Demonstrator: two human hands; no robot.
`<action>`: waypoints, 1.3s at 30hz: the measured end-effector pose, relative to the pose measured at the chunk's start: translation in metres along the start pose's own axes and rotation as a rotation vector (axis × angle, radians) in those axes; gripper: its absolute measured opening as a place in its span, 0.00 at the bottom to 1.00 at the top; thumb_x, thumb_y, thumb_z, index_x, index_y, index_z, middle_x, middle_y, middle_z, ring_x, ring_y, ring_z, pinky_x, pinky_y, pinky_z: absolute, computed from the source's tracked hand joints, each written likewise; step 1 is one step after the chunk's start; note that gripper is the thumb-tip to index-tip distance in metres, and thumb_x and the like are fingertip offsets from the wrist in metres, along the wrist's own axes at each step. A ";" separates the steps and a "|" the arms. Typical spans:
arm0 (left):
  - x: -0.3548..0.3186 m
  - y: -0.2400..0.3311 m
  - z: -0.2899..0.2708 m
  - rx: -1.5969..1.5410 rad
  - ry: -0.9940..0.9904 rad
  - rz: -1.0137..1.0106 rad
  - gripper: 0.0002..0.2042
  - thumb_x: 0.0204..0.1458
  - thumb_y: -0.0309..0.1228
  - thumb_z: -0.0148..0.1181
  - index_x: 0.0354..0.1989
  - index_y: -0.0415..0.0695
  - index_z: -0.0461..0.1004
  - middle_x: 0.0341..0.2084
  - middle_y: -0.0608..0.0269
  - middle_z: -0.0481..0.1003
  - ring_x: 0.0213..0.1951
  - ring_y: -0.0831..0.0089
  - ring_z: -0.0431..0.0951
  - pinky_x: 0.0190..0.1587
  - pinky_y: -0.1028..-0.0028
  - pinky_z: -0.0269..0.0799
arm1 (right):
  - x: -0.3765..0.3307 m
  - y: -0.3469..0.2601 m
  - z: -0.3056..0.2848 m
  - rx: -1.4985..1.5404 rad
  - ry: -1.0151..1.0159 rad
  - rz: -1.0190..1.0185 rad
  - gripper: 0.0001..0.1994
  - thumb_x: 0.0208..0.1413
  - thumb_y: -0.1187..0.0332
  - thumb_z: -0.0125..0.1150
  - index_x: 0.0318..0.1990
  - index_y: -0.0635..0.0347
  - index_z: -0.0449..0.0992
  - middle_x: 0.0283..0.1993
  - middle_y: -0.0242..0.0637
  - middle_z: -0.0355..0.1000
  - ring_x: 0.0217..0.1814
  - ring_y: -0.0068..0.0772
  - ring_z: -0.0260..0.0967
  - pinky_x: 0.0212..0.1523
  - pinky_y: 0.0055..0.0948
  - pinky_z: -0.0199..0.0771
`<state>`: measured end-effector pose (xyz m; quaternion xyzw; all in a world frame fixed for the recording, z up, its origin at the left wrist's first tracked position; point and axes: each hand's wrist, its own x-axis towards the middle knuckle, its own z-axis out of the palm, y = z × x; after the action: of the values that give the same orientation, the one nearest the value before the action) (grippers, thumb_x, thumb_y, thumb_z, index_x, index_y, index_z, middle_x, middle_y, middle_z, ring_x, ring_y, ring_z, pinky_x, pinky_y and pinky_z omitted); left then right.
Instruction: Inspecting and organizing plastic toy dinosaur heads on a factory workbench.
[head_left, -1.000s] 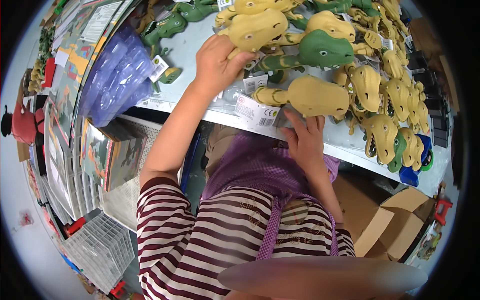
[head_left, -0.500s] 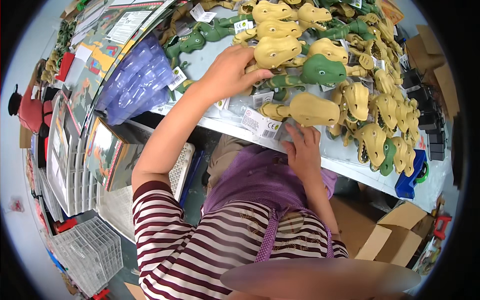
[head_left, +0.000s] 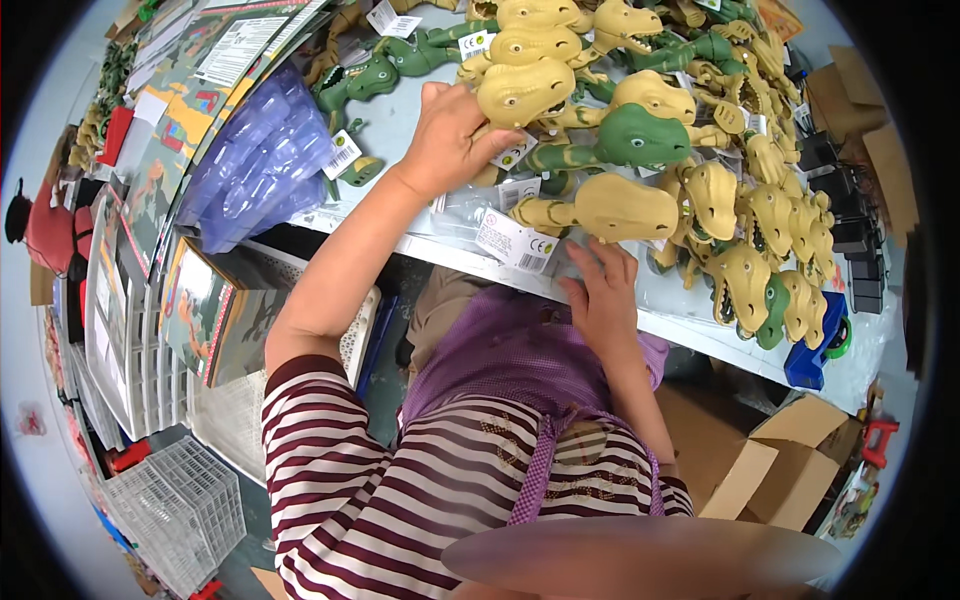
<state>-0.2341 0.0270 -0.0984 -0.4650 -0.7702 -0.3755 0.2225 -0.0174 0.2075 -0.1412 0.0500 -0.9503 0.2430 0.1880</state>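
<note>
**Gripping one dinosaur head toy, other hand flat on the shelf edge**

Left hand point(head_left: 447, 140) is up on the pale shelf point(head_left: 400, 120), fingers curled around the back of a yellow dinosaur head toy point(head_left: 525, 92). Closed grip on it, thumb side toward the tag. White paper tag point(head_left: 513, 152) hangs just below that head, touching the hand's knuckle side.

Right hand point(head_left: 603, 297) sits lower, at the shelf's front lip. Fingers spread and mostly straight, palm down, not wrapped around anything. Fingertips touch clear packaging right under another yellow dinosaur head point(head_left: 612, 208); can't tell if they touch the toy itself. White labelled card point(head_left: 517, 243) lies just left of that hand, on the shelf edge.

Green dinosaur head point(head_left: 640, 136) lies between the two yellow ones, near both hands, touched by neither.

Around them:
- heap of yellow and green dinosaur toys point(head_left: 755, 230) fills the shelf's right side, packed against each other
- green dinosaur figure point(head_left: 365, 80) lies left of the left hand, apart from it
- bluish clear plastic pack point(head_left: 255, 160) on the shelf's left end
- open cardboard box point(head_left: 775, 470) on the floor, lower right
- white wire basket point(head_left: 175, 510) lower left
</note>
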 end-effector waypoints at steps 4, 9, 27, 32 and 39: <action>0.000 0.005 -0.006 0.060 -0.064 0.001 0.16 0.47 0.48 0.58 0.37 0.51 0.77 0.26 0.67 0.72 0.33 0.68 0.67 0.40 0.69 0.51 | -0.002 -0.002 0.000 0.011 0.002 0.020 0.22 0.46 0.70 0.62 0.52 0.52 0.71 0.53 0.40 0.62 0.55 0.49 0.56 0.55 0.41 0.60; -0.003 0.012 -0.034 0.023 -0.053 -0.089 0.20 0.45 0.46 0.62 0.40 0.45 0.74 0.28 0.64 0.72 0.33 0.69 0.68 0.42 0.69 0.58 | -0.001 -0.004 -0.001 0.014 0.003 0.027 0.21 0.46 0.70 0.62 0.51 0.53 0.71 0.53 0.40 0.63 0.55 0.49 0.56 0.55 0.40 0.61; -0.026 0.022 -0.046 -0.203 -0.380 -0.617 0.14 0.45 0.26 0.65 0.41 0.41 0.73 0.27 0.63 0.74 0.30 0.75 0.71 0.36 0.75 0.68 | -0.001 -0.005 -0.003 -0.002 -0.021 0.019 0.22 0.45 0.70 0.63 0.52 0.54 0.71 0.54 0.42 0.62 0.55 0.49 0.55 0.55 0.41 0.60; -0.025 0.025 -0.048 -0.188 -0.369 -0.597 0.17 0.45 0.27 0.65 0.45 0.42 0.72 0.31 0.61 0.75 0.33 0.74 0.72 0.39 0.74 0.70 | 0.000 -0.007 -0.004 -0.002 -0.022 0.032 0.21 0.46 0.71 0.62 0.51 0.54 0.71 0.54 0.42 0.62 0.55 0.50 0.55 0.55 0.40 0.59; -0.010 -0.001 -0.078 0.009 -0.148 -0.600 0.19 0.48 0.31 0.59 0.49 0.40 0.69 0.34 0.51 0.75 0.37 0.60 0.76 0.42 0.68 0.71 | -0.001 -0.004 -0.002 -0.001 -0.023 0.037 0.21 0.46 0.71 0.62 0.51 0.54 0.70 0.54 0.43 0.61 0.55 0.51 0.54 0.55 0.42 0.58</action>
<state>-0.2310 -0.0398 -0.0573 -0.2422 -0.8888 -0.3862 0.0471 -0.0156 0.2052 -0.1381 0.0350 -0.9533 0.2452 0.1727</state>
